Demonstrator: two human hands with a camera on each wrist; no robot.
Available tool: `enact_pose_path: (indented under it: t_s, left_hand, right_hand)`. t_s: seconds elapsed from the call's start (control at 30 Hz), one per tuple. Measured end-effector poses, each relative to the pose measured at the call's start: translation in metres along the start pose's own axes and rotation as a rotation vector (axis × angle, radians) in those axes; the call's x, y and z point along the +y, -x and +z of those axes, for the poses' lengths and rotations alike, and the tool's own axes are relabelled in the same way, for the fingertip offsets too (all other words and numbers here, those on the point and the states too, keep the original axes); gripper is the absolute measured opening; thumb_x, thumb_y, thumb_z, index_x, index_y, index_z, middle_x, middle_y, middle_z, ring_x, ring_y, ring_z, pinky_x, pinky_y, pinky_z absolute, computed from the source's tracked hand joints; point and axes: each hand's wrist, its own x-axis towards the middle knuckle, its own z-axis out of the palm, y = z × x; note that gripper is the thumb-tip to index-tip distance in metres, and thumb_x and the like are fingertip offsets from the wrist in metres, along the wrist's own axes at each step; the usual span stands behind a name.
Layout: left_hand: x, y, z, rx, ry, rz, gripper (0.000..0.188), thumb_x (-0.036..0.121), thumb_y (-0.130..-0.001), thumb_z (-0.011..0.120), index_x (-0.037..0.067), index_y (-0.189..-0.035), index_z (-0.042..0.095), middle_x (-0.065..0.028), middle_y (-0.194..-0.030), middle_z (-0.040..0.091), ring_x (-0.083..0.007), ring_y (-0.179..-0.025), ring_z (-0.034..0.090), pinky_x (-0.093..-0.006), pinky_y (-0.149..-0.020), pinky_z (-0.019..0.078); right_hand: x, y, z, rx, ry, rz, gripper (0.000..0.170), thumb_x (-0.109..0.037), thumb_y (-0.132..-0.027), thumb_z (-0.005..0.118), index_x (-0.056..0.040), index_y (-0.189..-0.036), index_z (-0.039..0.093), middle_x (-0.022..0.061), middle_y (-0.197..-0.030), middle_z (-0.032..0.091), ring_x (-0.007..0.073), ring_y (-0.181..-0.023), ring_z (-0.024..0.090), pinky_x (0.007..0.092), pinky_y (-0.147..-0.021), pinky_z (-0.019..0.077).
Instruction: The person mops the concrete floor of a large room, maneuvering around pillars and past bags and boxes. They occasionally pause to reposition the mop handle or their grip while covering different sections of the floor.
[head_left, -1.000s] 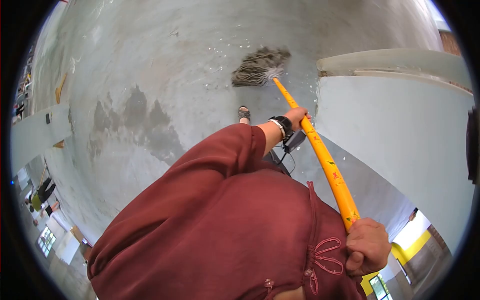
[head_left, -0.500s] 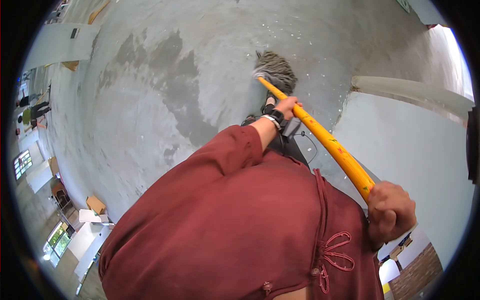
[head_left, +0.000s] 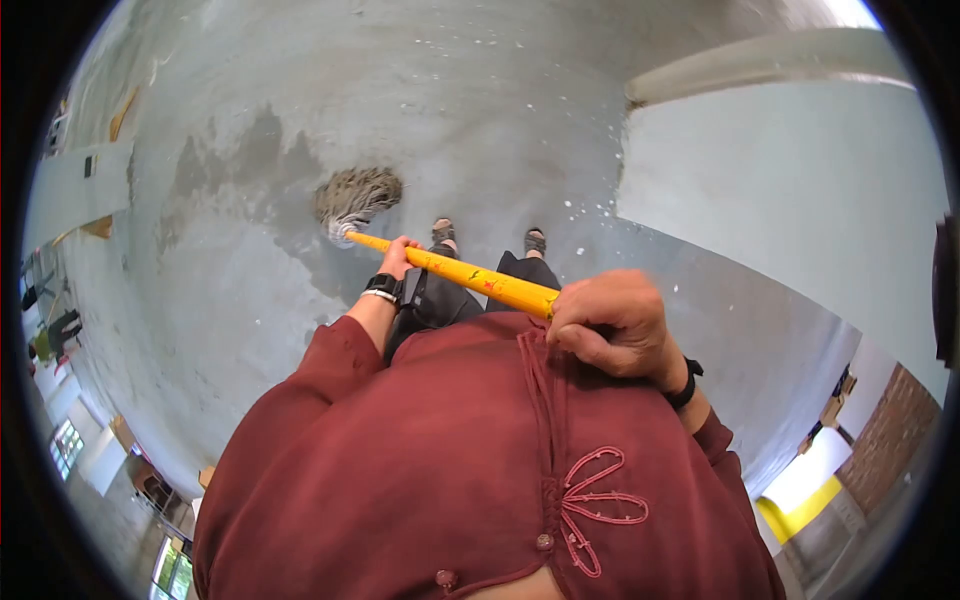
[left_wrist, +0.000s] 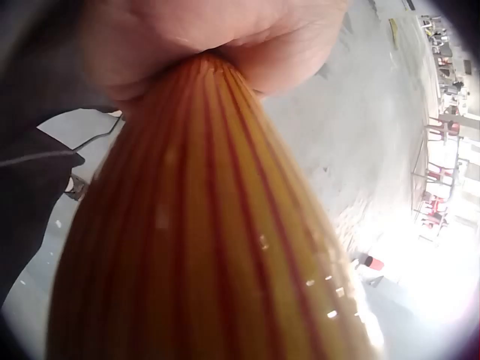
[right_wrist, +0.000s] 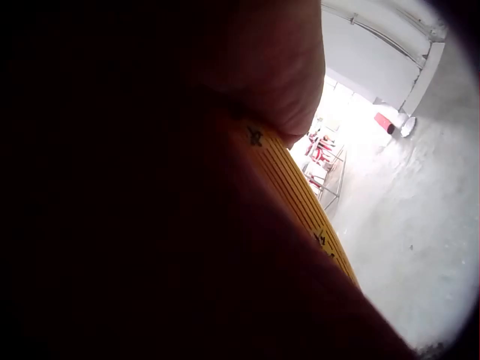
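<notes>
A string mop with grey strands (head_left: 358,195) lies on the floor, left of the person's sandalled feet. Its yellow handle (head_left: 470,276), printed with small red and green marks, slants up to the right across the body. Lower down, near the mop head, the left hand (head_left: 398,257) grips the handle. At the top end the right hand (head_left: 615,318) wraps over it in front of the belly, hiding the tip. Red stripes run along the handle (left_wrist: 217,202) in the left wrist view, below curled fingers. The right wrist view is mostly dark, with the striped handle (right_wrist: 300,191) emerging beneath the hand.
Dark wet patches (head_left: 262,145) mark the grey floor beside the mop, and white specks are scattered on it. A pale low wall (head_left: 770,170) stands at right. At far left are another low partition (head_left: 85,185) and a broom-like thing (head_left: 122,115).
The mop head has swung from ahead and right of the feet to their left, beside the wet patches. Both hands moved leftward with the handle, keeping their grip. The view has shifted.
</notes>
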Motion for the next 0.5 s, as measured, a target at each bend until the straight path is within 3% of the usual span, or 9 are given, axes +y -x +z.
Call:
enact_pose_path:
  t_s: [0.1, 0.2, 0.3, 0.5]
  left_hand:
    - [-0.042, -0.004, 0.035, 0.0, 0.015, -0.05, 0.015, 0.011, -0.079, 0.044, 0.007, -0.065, 0.039, -0.0059, -0.057, 0.042, -0.0208, -0.053, 0.045, -0.0336, -0.055, 0.0437]
    - [-0.101, -0.018, 0.091, -0.05, -0.115, -0.043, 0.008, 0.01, -0.08, 0.044, 0.006, -0.075, 0.038, -0.0062, -0.061, 0.042, -0.0214, -0.056, 0.045, -0.0355, -0.055, 0.0432]
    - [-0.166, -0.028, 0.156, -0.027, -0.161, -0.009, 0.008, 0.009, -0.08, 0.044, 0.007, -0.08, 0.035, -0.0074, -0.065, 0.043, -0.022, -0.057, 0.045, -0.0366, -0.056, 0.0434]
    - [-0.286, -0.057, 0.281, -0.276, -0.355, -0.205, 0.007, 0.01, -0.082, 0.043, 0.006, -0.079, 0.038, -0.0067, -0.064, 0.043, -0.0211, -0.058, 0.046, -0.0369, -0.056, 0.0436]
  right_hand:
    - [0.003, 0.042, -0.036, 0.049, -0.065, 0.011, 0.002, -0.002, -0.069, 0.059, -0.0026, -0.068, 0.059, 0.0072, -0.059, 0.056, 0.0218, -0.05, 0.054, 0.0303, -0.046, 0.0395]
    - [-0.009, 0.098, -0.081, 0.194, 0.093, 0.024, 0.005, 0.001, -0.066, 0.059, -0.0033, -0.063, 0.058, 0.0064, -0.057, 0.054, 0.0227, -0.048, 0.053, 0.0296, -0.046, 0.0401]
    - [-0.019, 0.157, -0.115, 0.346, 0.024, 0.074, 0.005, -0.002, -0.065, 0.059, -0.0037, -0.06, 0.058, 0.0062, -0.053, 0.051, 0.023, -0.044, 0.05, 0.0302, -0.044, 0.0381]
    - [-0.048, 0.232, -0.154, 0.47, 0.249, 0.098, 0.009, -0.007, -0.066, 0.058, -0.0036, -0.058, 0.057, 0.0072, -0.049, 0.048, 0.0213, -0.044, 0.05, 0.0301, -0.044, 0.0396]
